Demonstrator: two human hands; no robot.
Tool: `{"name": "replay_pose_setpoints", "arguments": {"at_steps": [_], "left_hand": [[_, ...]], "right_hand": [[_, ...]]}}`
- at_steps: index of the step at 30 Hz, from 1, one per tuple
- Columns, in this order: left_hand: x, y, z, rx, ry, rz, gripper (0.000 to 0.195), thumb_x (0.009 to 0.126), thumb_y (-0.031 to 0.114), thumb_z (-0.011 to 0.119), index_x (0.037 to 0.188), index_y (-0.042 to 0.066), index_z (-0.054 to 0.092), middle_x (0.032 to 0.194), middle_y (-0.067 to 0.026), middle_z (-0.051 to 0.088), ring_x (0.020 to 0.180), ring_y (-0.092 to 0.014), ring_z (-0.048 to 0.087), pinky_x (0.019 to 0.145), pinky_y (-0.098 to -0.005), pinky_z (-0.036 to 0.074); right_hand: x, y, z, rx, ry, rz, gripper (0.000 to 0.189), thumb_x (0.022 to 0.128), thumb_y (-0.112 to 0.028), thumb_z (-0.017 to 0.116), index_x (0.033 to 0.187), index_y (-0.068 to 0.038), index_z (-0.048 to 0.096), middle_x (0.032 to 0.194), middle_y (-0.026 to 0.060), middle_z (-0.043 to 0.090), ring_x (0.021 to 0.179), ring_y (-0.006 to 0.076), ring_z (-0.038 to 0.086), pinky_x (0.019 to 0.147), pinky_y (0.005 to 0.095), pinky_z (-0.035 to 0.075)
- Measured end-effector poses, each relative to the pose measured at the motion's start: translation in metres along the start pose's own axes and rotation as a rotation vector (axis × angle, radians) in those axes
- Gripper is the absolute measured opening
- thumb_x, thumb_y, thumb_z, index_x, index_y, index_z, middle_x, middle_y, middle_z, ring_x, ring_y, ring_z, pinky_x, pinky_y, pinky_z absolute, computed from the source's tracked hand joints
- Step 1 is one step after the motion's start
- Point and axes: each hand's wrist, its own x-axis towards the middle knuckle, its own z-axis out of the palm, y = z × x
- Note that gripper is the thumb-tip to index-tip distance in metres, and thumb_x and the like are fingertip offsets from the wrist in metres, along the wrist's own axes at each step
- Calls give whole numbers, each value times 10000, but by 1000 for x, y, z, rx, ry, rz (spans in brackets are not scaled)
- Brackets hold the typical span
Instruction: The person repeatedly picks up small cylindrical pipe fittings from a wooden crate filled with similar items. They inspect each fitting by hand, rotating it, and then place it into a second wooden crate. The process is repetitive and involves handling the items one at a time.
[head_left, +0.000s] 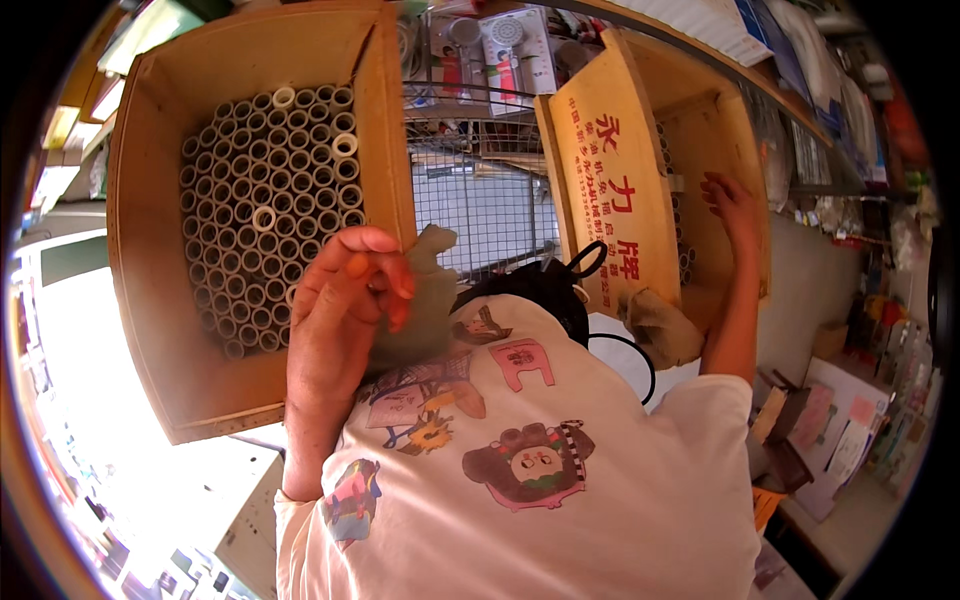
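Note:
My left hand (341, 289) is raised over the near right corner of an open wooden box (142, 247). Its fingers curl loosely, and whether anything lies within them is hidden. Upright white plastic pipe pieces (270, 199) stand packed in rows in that box, ring ends up. Beside the hand is a grey-green cloth or bag (431, 292). My right hand (727, 199) reaches into a second wooden box (615, 195), fingers apart with nothing seen in them. Similar pipe pieces (686, 262) show there, partly hidden by the box's wall, which bears red writing.
Between the boxes stands a wire mesh rack (480, 202), with packaged shower heads (508, 52) behind it. A brown cloth (660, 326) hangs at the right box's near corner. A black bag (529, 292) lies against my front. Shelves (795, 112) line the right side.

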Motion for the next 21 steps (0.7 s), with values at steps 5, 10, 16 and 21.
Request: {"name": "replay_pose_setpoints", "arguments": {"at_steps": [5,10,16,21], "left_hand": [[4,-2,-1,15,15,1,274,967,233,429,1113,20,517,845,-77,570,666,-125,513,580,-238,407],[7,-5,-7,13,10,26,301,962,254,428,1122,10,502,846,-90,565,648,-134,511,571,-242,405],[7,-5,-7,9,32,35,323,961,266,435,1125,-6,495,854,-98,560,641,-137,510,567,-239,405],[7,-5,-5,4,7,41,303,964,251,433,1118,-2,497,840,-92,555,646,-135,510,568,-235,404]], "right_hand": [[31,75,-3,-40,-161,151,240,850,-175,604,1069,-86,650,880,30,666,715,116,613,568,274,474],[59,149,-10,-252,-205,315,217,838,-221,628,1010,-94,665,822,41,659,665,129,609,525,289,474],[63,180,-13,-694,-299,594,145,792,-119,608,868,-8,661,727,126,631,583,230,584,514,380,463],[48,187,-10,-852,-367,715,151,792,-120,615,888,-11,657,750,126,631,607,231,587,530,381,468]]}}
